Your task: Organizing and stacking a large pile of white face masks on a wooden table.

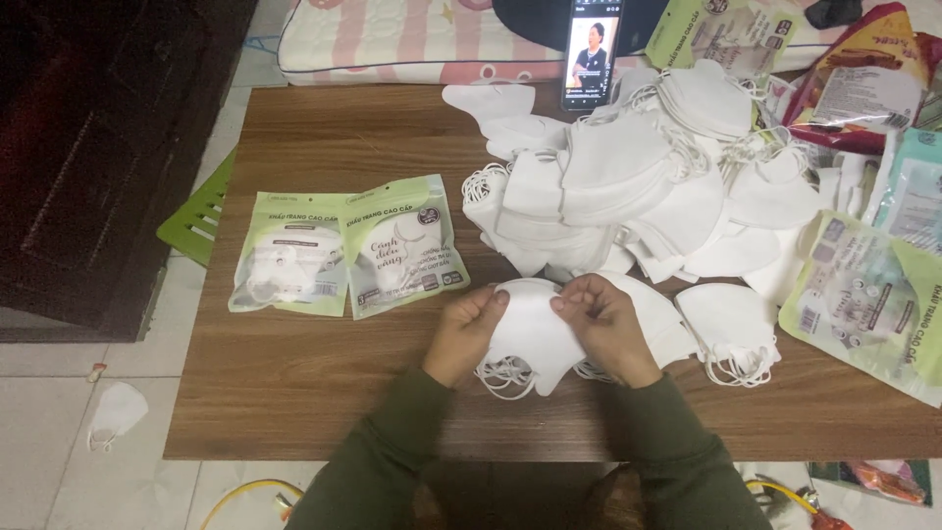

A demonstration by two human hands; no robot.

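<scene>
Brown wood-grain table (324,393) carries two pale green sealed packets (348,250) at left, big heap of white masks (628,186) center-right, a phone (591,54) propped at far edge, more empty green packets (868,304) at right.

Low brown wood-grain table (324,393) on pale tiled floor (59,461); dark wooden cabinet (98,147) beyond its left edge; pink-striped mattress (392,39) along its far edge.

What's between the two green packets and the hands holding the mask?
Only bare brown table, in the head view. The packets lie apart from the left hand, which holds the mask together with the right hand.
</scene>
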